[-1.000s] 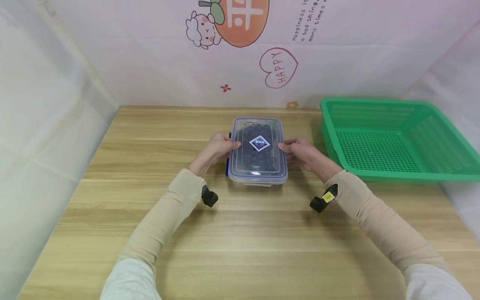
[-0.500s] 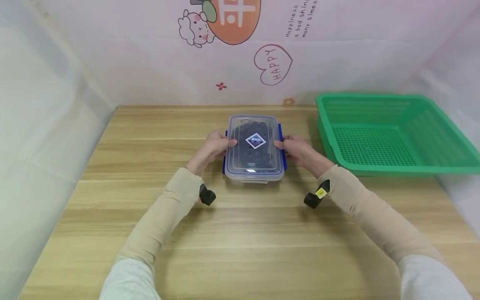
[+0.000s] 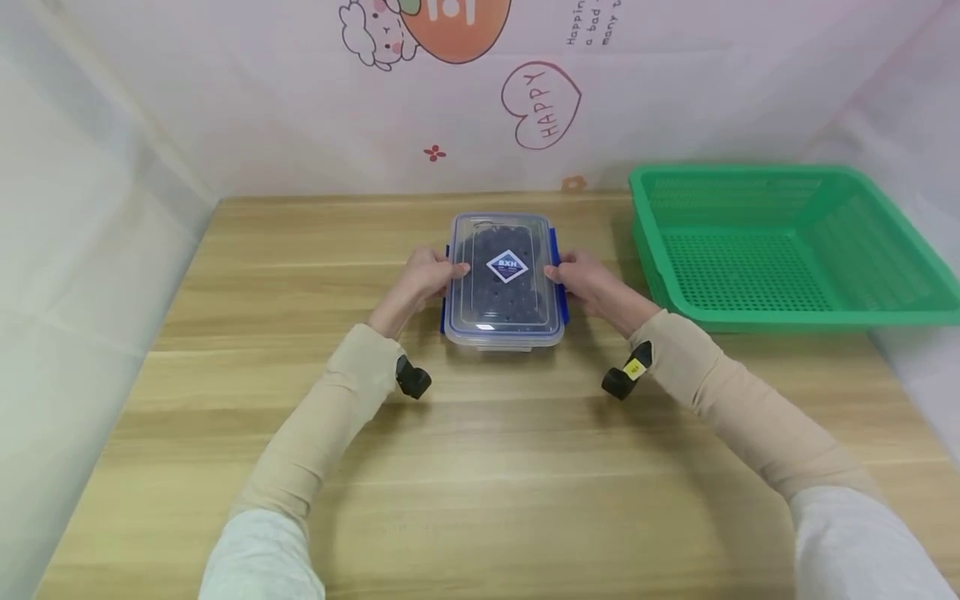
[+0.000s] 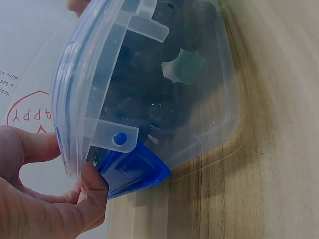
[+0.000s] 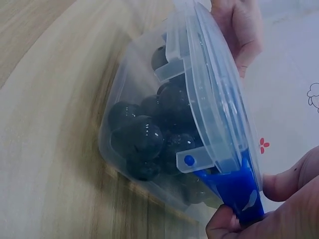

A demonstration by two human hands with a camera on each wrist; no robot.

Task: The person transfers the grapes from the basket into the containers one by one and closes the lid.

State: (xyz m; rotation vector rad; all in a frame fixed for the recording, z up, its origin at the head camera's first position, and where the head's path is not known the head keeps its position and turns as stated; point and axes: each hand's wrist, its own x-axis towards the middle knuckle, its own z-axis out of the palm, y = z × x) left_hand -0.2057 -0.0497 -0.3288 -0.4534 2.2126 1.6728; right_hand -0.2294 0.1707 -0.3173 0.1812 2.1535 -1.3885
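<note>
A clear plastic food container (image 3: 495,308) with a blue-edged lid and a diamond label stands at mid-table. Dark round fruits (image 5: 140,138), seemingly grapes, fill much of it. My left hand (image 3: 423,273) grips its left edge, thumb on top of the lid and fingers under the rim beside a blue latch (image 4: 137,172) that juts outward. On the opposite edge, my right hand (image 3: 591,279) presses its thumb on the lid, with a fingertip beneath another blue latch (image 5: 237,191), also swung out. The lid sits on the container.
A green plastic basket (image 3: 813,319) with a perforated floor stands at the back right, near the right hand. Behind the wooden table (image 3: 480,467) hangs a printed white cloth (image 3: 645,108); pale cloth (image 3: 82,250) also bounds the left side.
The blue latches on the container's right side have swung outward since the first frame. Both hands stay at its edges. The whole scene has shifted slightly up and left in the head view.
</note>
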